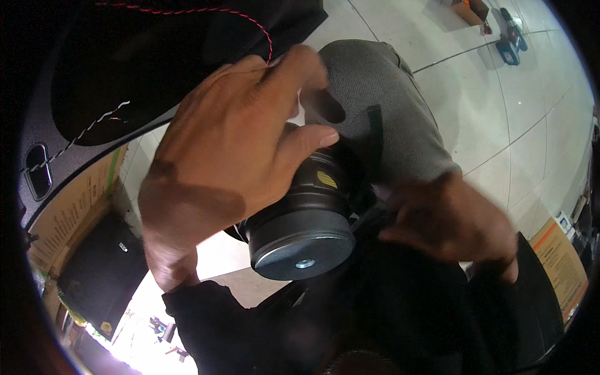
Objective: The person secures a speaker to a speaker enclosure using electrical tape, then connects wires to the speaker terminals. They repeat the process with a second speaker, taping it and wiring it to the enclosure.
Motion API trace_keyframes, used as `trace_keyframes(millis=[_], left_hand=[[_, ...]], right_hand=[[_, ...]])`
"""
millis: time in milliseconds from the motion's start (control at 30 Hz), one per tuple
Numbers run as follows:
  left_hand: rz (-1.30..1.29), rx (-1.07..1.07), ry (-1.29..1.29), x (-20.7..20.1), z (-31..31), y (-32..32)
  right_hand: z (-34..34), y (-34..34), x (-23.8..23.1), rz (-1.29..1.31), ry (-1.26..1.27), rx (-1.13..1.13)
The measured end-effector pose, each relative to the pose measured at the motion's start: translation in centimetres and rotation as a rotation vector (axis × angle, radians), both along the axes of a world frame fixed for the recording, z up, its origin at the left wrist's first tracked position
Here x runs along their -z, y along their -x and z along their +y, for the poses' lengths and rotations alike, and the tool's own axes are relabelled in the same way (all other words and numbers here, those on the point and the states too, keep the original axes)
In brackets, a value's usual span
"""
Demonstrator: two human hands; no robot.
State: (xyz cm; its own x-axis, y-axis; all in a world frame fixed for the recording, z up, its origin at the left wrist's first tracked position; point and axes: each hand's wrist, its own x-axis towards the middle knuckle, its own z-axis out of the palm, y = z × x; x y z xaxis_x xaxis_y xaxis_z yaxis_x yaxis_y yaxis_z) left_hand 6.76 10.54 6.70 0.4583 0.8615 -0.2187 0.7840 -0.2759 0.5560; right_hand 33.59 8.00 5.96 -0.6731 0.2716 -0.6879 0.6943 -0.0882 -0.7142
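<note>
Black speaker point(300, 215), or what looks like one, sits upright-ish between the two hands, round metal plate point(281, 257) tipped up at the camera. Pretty mid-job, I'd guess: it's out by itself, apart from the big dark cabinet point(36, 136), and the grey-white wire point(84, 131) ends frayed, joined to nothing I can see, so that bit looks undone. The red-and-black wire point(270, 44) runs down behind the left hand point(231, 125), so no clue whether it's connected

As for the pose, that hand reaches forward over the speaker, back of it facing up, fingers curled, thumb stretched to the right with a gap beside it. Can't tell if it's gripping anything. Right hand point(453, 219) is a blur off to the right, fingers pointing in toward the speaker, and I can't tell if it's holding something either
</note>
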Motion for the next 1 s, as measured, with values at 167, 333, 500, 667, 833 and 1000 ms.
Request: trace_keyframes(millis=[167, 333, 500, 667, 833, 1000], left_hand=[[-0.11, 0.212, 0.106, 1.5, 1.0, 1.9], [-0.206, 0.106, 0.177, 2.3, -0.4, 3.6], [-0.2, 0.091, 0.267, 0.4, 0.1, 4.5], [-0.164, 0.033, -0.033, -1.6, 0.8, 2.4], [-0.084, 0.442, -0.103, -1.2, 2.0, -0.7], [-0.075, 0.582, -0.026, -0.4, 3.0, -1.6]], right_hand=[[-6.5, 1.4, 2.6, -0.094, 0.095, 0.237], [-7.4, 2.9, 5.7, 0.202, 0.088, 0.612], [-8.0, 2.8, 6.2, 0.266, 0.253, 0.762], [-7.4, 3.3, 6.2, 0.38, 0.166, 0.774], [-7.1, 3.3, 6.5, 0.428, 0.139, 0.742], [-6.8, 3.2, 6.6, 0.473, 0.187, 0.754]])
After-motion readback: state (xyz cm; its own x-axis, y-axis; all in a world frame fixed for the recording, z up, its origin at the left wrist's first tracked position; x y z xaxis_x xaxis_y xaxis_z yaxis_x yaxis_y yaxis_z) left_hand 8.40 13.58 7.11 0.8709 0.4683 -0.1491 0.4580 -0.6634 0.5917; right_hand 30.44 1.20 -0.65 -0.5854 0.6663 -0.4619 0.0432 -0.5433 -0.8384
